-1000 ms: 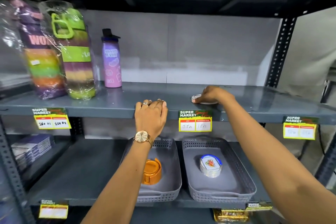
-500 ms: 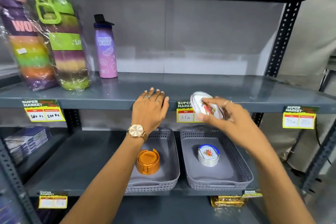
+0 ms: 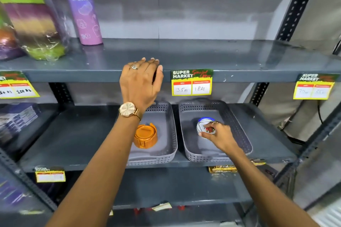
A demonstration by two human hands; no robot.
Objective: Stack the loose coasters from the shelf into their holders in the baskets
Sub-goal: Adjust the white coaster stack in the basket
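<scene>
My right hand (image 3: 220,135) is down inside the right grey basket (image 3: 238,129), pinching a white coaster (image 3: 204,128) with a red print right on top of the white, blue-rimmed coaster stack (image 3: 205,120). The left grey basket (image 3: 170,134) holds an orange holder (image 3: 145,135) with orange coasters in it. My left hand (image 3: 141,81), with a ring and a gold watch, rests fingers-down on the front lip of the upper shelf (image 3: 230,57). I see no loose coaster on that shelf.
A purple bottle (image 3: 83,7) and wrapped multicoloured bottles (image 3: 31,20) stand at the upper shelf's left. Price tags (image 3: 191,83) hang on the shelf lip. Boxes (image 3: 16,118) sit at the lower shelf's far left. A black upright (image 3: 297,3) bounds the right side.
My right hand lifted the white coaster off the upper shelf and carried it down into the right basket, onto the stack. My left hand stayed on the shelf lip.
</scene>
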